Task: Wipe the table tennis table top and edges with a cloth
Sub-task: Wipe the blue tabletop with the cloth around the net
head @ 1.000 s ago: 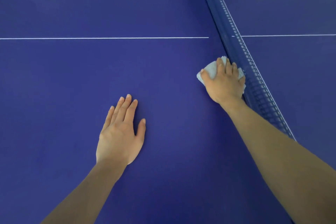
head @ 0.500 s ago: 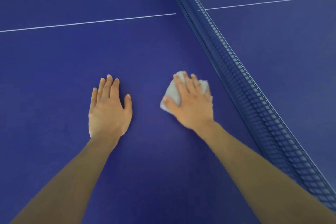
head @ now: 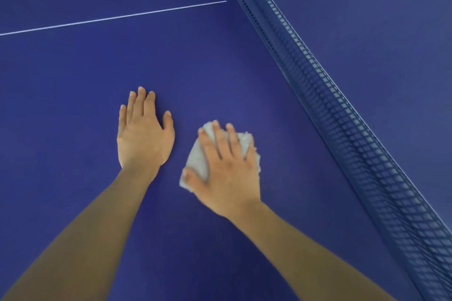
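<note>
The cloth [head: 199,157] is being pressed flat onto the table top [head: 73,80] under the right hand's [head: 227,171] spread fingers, left of the net [head: 342,115]; the flat left hand [head: 144,137] is being leaned on, likely for support.

Two bare hands: the left hand [head: 144,137] and the right hand [head: 226,173]. One white cloth [head: 199,161]. One blue table [head: 73,80], one net [head: 342,117], and one white line [head: 110,18] (broken by the net).
</note>
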